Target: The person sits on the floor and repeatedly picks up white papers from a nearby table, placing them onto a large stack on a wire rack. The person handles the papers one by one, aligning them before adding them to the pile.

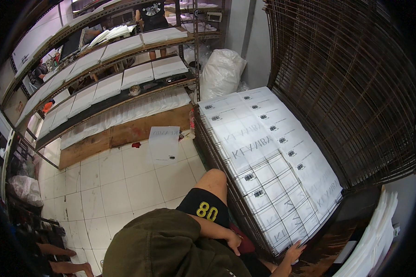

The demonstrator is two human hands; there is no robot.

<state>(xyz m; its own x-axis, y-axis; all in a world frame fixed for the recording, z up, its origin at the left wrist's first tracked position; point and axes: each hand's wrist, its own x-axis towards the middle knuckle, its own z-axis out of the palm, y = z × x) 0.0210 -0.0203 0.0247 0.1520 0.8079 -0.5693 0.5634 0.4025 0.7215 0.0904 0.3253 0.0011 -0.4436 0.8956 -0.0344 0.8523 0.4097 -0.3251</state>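
At the lower middle of the frame, the left hand (233,241) rests curled on a dark red thing (246,243) at the lap, grip unclear. Just right, the right hand (294,252) lies open, fingers spread on the near edge of white printed sheets (268,152), grey-lettered with small black marks, laid overlapping on a wire rack (208,138). One loose sheet (164,143) lies on the tiled floor (125,184), upper left.

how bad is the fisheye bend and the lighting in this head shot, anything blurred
Head view: strong barrel bend, the long shelves and wire rack curve toward a black rim; light is even and soft, with no harsh glare on the white printed sheets; the centre is sharp, while the right hand and left hand at the lower edge look slightly soft.
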